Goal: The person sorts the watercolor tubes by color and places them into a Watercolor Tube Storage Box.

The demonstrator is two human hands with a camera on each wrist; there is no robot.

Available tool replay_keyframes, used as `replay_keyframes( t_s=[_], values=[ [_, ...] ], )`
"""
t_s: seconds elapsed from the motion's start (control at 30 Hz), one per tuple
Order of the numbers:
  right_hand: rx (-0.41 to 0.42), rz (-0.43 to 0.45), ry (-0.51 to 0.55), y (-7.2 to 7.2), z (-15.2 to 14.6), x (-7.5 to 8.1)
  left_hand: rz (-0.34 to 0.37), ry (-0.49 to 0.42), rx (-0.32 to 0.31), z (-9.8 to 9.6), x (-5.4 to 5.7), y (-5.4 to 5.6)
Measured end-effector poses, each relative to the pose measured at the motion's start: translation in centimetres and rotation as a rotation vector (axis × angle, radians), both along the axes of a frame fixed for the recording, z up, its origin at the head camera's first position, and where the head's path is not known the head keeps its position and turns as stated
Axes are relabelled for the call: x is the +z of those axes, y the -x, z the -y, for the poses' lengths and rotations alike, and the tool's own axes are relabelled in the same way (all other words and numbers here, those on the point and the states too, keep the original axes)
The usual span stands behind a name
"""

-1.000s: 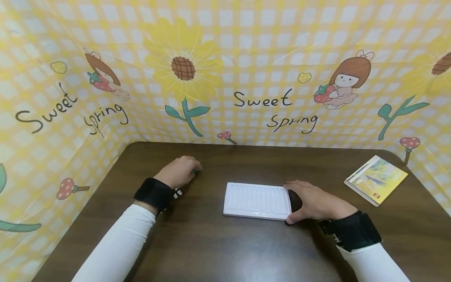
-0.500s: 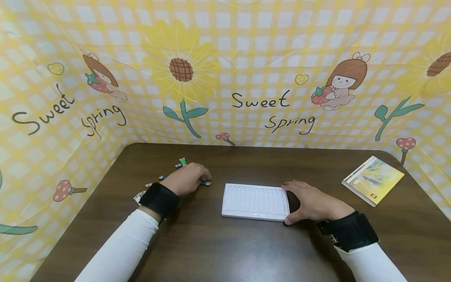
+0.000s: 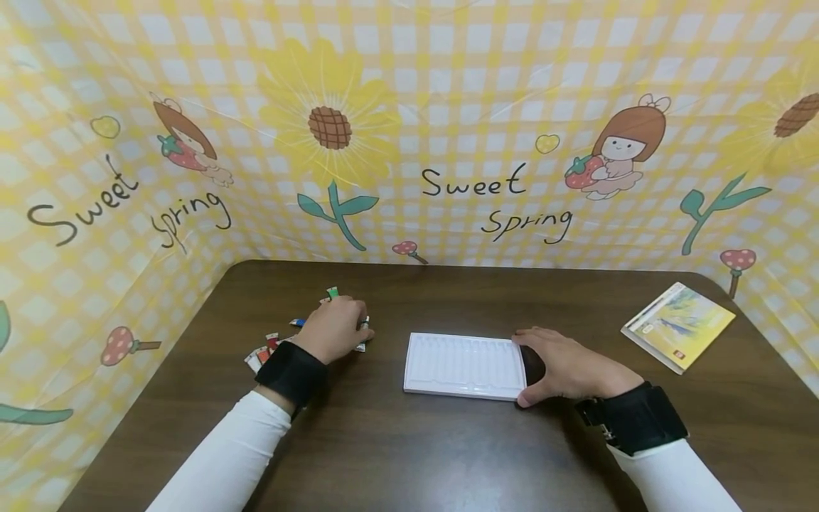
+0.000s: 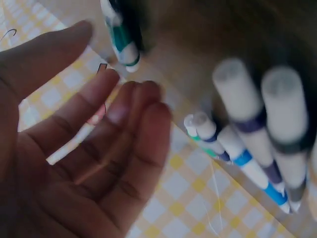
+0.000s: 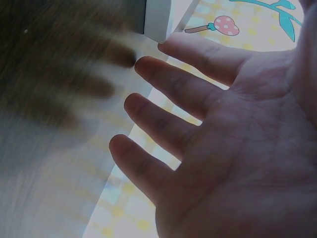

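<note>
**Loose tubes at the left hand, white tray under the right**

We find the small capped tubes [image 4: 235, 91] lying loose around the left hand [image 3: 333, 328], on the left part of the table [image 3: 448, 455]. A green-banded tube [image 4: 120, 37] sits just beyond the thumb and forefinger. In the left wrist view we see a clear gap between those two, the other fingers loosely bent, and no tube plainly pinched; contact we cannot tell. The right hand [image 3: 576, 366] spans the right end of the white tray [image 3: 463, 365], thumb at the near corner, forefinger at the far one, its other fingers straight and spread.

Handling estimate: the tubes look light, smooth and likely to roll, perhaps soft in the body. We would pinch one across its middle, gently, away from the cap. The tray looks thin and light, apt to flex or slide; its edges offer the best hold.

Hard to read: the left hand and its strap cover several tubes, so we make no count. Left wrist view is blurred; labels are illegible. Right thumb is out of its wrist view.
</note>
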State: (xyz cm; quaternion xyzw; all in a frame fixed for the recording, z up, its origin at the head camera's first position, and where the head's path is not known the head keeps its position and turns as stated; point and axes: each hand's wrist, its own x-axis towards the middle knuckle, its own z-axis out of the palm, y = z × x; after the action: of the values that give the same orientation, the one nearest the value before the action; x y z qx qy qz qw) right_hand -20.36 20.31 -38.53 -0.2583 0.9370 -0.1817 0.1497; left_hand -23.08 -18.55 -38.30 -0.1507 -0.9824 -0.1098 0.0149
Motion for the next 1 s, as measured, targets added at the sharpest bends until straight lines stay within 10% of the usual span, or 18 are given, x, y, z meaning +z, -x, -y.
replay_keyframes(
  t_s=[1.0],
  values=[
    [0.006,-0.048,-0.013,-0.4,0.2,0.1,-0.004,-0.137,0.114,-3.8,-0.9,-1.4]
  ],
)
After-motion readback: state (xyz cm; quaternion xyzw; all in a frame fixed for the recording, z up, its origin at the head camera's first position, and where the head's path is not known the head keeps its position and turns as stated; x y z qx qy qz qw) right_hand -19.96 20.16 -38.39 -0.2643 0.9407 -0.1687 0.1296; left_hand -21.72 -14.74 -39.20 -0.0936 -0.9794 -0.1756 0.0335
